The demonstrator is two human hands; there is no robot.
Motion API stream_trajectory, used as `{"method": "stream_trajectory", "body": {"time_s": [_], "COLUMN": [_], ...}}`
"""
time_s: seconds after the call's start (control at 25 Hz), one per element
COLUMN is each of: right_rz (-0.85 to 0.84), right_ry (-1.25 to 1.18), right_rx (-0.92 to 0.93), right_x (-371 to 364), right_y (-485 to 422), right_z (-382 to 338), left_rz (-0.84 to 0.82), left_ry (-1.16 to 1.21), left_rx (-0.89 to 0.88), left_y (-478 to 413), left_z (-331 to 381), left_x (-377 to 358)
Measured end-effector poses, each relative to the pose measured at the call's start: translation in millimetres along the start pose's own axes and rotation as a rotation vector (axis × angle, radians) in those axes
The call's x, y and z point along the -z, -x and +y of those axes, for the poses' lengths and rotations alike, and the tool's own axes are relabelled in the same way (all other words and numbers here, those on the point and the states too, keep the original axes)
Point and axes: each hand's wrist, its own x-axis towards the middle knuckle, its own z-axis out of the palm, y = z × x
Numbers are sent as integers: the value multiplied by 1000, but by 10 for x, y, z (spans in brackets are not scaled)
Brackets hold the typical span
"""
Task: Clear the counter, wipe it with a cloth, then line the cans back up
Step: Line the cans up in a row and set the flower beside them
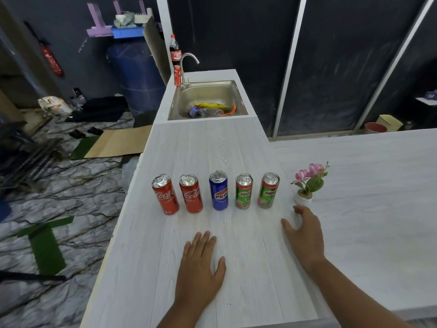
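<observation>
Several cans stand upright in a row across the white counter (pixel 236 147): two red Coca-Cola cans (pixel 165 194) (pixel 191 193), a blue Pepsi can (pixel 218 190) and two green Milo cans (pixel 244 191) (pixel 268 190). My left hand (pixel 201 263) lies flat on the counter in front of the row, fingers apart, holding nothing. My right hand (pixel 305 230) hovers open to the right, its fingertips close to the small white pot of a pink flower plant (pixel 307 185). No cloth is in view.
A steel sink (pixel 208 91) at the far end of the counter holds plastic bottles and wrappers. A tap (pixel 186 67), another red can (pixel 177 75) and a cola bottle (pixel 175 50) stand at its back left. The counter's left edge drops to a cluttered floor.
</observation>
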Motion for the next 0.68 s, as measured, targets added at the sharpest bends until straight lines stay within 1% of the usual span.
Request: {"method": "stream_trajectory", "body": {"time_s": [0.08, 0.16, 0.28, 0.4, 0.6, 0.68], "right_rz": [93, 141, 100, 48, 109, 108], "right_ry": [-5, 1, -26, 6, -43, -92], "right_rx": [-40, -101, -176, -215, -142, -147], "right_x": [104, 182, 246, 255, 236, 263], "right_y": [-17, -139, -435, -690, -676, -546], "right_z": [102, 157, 130, 110, 201, 205], "left_rz": [-5, -6, -9, -9, 1, 10], "left_ry": [-7, -6, 2, 27, 27, 37], "left_rx": [6, 6, 15, 17, 13, -6], "left_y": [-8, -16, -14, -15, 4, 18], "left_z": [-7, -3, -4, 6, 23, 28], "left_x": [-4, -13, -6, -7, 3, 20]}}
